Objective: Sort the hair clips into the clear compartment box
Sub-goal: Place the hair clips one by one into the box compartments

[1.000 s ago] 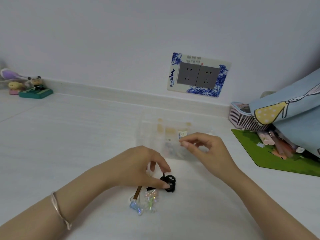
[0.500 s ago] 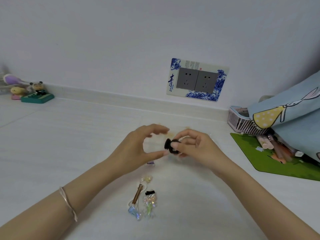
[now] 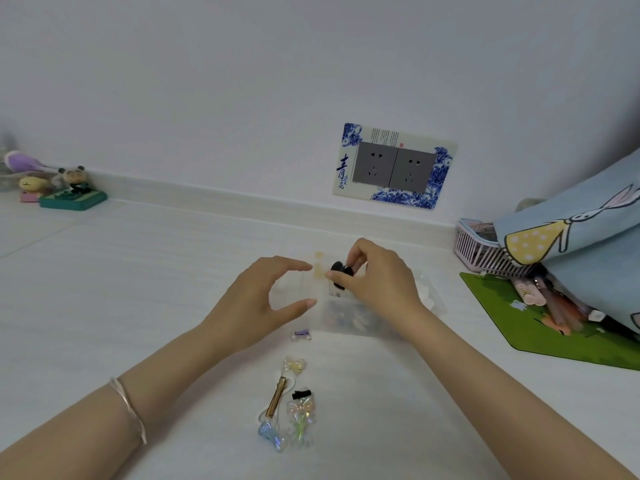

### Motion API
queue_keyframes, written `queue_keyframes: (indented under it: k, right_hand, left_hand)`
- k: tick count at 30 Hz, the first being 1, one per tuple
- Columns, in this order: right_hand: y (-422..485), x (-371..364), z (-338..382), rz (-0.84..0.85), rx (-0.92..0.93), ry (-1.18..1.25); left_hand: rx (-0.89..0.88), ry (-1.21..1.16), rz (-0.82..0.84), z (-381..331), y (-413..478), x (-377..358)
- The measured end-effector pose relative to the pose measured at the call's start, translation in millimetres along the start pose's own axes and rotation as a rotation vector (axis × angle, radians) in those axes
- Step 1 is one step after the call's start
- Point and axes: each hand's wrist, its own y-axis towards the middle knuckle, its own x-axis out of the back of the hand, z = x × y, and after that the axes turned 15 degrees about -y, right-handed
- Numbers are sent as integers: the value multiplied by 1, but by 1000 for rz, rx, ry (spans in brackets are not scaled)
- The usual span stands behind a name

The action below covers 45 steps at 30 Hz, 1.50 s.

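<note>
Pinching black clip in right hand over clear box; holding left hand open, empty, beside. Lying nearer on table: loose clips. Flanking right: green mat, pink basket.

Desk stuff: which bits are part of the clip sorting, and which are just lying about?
Part of the job:
black clip in right hand
clear compartment box
loose clips
left hand

Lying about:
panda figurine
pink basket
green mat
</note>
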Motion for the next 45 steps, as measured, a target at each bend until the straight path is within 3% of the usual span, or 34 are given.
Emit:
queue_keyframes:
  k: [8,13,16,18,21,24,27,30,39,45]
  right_hand:
    - [-11,4,-13,97,199,76]
    - [-17,7,-18,185,311,-113]
    - [-26,15,-12,86,330,-85]
    - [-43,22,-6,37,354,73]
    - [-74,27,0,254,400,357]
    - [-93,18,5,442,434,337]
    - [-99,6,8,529,435,315]
    - [-102,-2,10,527,451,286]
    - [-97,-3,-5,437,343,272]
    - [-94,-2,-6,375,316,301]
  left_hand:
    - [21,21,74,3,0,-3]
    - [34,21,89,0,-1,-1]
    - [9,4,125,-11,-2,11]
    - [8,-35,176,-20,-6,23]
    - [39,-60,258,-27,-14,34]
    - [66,-88,321,-27,-21,35]
    - [136,-114,436,-25,-28,33]
    - [196,-100,519,-22,-34,32]
    - [301,3,558,-20,-36,25]
    - [348,-47,481,-19,-33,17]
